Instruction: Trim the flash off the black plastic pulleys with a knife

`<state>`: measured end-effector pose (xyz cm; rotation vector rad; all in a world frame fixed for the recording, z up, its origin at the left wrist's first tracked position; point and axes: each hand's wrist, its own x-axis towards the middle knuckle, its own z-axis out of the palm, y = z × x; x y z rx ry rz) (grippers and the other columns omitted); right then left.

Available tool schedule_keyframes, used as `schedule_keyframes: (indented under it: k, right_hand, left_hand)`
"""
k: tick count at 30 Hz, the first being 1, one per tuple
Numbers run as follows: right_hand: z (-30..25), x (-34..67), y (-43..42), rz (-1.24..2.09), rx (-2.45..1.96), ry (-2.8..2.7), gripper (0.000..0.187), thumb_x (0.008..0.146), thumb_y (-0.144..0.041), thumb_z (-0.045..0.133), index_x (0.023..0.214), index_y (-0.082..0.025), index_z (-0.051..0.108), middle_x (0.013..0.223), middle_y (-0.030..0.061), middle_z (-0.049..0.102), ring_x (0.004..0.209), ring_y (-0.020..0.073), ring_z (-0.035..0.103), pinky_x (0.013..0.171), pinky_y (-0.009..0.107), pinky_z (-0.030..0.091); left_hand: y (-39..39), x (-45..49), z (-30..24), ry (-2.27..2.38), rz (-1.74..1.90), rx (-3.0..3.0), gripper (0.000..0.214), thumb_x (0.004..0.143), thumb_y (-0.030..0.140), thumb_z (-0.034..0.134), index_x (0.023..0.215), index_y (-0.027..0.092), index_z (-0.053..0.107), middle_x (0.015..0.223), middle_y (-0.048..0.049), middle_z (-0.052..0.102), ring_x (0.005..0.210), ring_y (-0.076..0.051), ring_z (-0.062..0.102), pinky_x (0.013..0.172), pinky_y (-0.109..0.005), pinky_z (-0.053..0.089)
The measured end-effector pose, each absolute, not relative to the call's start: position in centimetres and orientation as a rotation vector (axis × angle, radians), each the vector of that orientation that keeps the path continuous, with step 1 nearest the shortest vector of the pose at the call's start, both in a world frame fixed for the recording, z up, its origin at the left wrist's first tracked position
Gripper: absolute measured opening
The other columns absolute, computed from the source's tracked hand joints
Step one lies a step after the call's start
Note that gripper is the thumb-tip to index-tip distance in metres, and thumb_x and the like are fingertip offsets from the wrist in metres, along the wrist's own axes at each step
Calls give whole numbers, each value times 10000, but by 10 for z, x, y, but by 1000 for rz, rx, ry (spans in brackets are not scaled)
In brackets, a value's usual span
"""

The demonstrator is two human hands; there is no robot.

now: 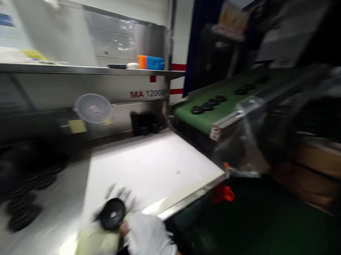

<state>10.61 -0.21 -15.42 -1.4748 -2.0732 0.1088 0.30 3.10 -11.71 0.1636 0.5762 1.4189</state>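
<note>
A black round wheel-like part (108, 216) with a small hole in its middle is held up near the bottom of the head view, over the front left corner of a white board. My left hand (98, 241), in a pale yellowish glove, grips it from below and from the left; blur hides most of its fingers. At the part's lower right edge, my right hand (146, 234) in a white glove pinches it, with a bare fingertip showing. Shadows of fingers fall on the white board (150, 167) behind the part.
Several similar black parts (22, 217) lie stacked on the metal table at left. More ride on a green conveyor belt (193, 120) at right. Black parts (144, 125) stand at the board's back edge. A small white fan (93, 108) hangs under a metal shelf (80, 69).
</note>
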Motion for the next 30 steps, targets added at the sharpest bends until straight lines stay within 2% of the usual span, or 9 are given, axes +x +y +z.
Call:
schedule_keyframes:
  k: [3,7,12,15,18,22,25,28,30]
  right_hand:
    - [-146,115,0,115,-1472,-1937,212,857,-247,360,767,-245,552,676,-14,638,579,155,577,504,270,301]
    - [-150,111,-1,4,-1446,-1966,221,877,-273,352,765,-237,539,621,-11,609,523,163,542,501,287,251]
    - [-160,96,-9,-116,-1398,-1967,272,896,-286,307,724,-240,512,589,-13,586,496,166,525,495,302,218]
    - [-157,97,-9,-100,-1376,-1992,263,891,-277,318,696,-242,492,590,-20,577,500,162,518,494,305,214]
    - [-153,105,-5,-67,-1405,-1963,230,884,-273,344,721,-243,504,598,-20,581,515,164,522,503,299,228]
    - [-154,111,-2,-41,-1455,-1925,221,886,-271,344,769,-241,530,611,-13,593,522,168,533,510,290,245]
    - [-157,106,-5,-59,-1458,-1919,232,887,-274,340,759,-239,530,598,-13,592,502,164,533,498,292,236]
    - [-158,98,-9,-116,-1442,-1927,256,888,-278,325,711,-235,505,569,-13,577,477,158,518,486,298,213]
    - [-156,98,-10,-124,-1412,-1941,260,885,-274,324,690,-235,490,559,-16,567,478,155,509,487,298,208]
  left_hand:
    - [28,-4,-109,630,1468,191,375,682,106,506,1044,93,606,785,-119,628,732,-230,613,663,-413,526]
    - [32,5,-110,605,1586,151,221,706,131,574,917,115,639,629,-30,562,604,-144,559,596,-292,513]
    - [34,9,-119,631,1728,168,275,690,68,589,944,164,636,661,-4,576,644,-121,573,700,-291,520]
    - [32,4,-118,650,1713,204,340,706,98,566,1038,156,609,831,-70,639,812,-191,615,786,-378,512]
    - [29,-1,-114,583,1512,185,370,714,147,519,1075,114,594,887,-140,638,854,-262,615,738,-445,517]
    - [31,2,-113,529,1521,158,274,716,137,537,974,119,627,660,-49,578,633,-159,577,625,-325,524]
    - [37,9,-117,544,1599,124,224,714,102,582,927,148,635,645,-9,559,621,-119,558,630,-271,517]
    - [37,12,-120,564,1708,110,244,719,86,587,946,164,631,670,3,574,670,-114,580,745,-296,519]
    - [33,10,-120,573,1712,131,276,733,111,567,1002,150,618,775,-47,625,788,-169,612,814,-362,506]
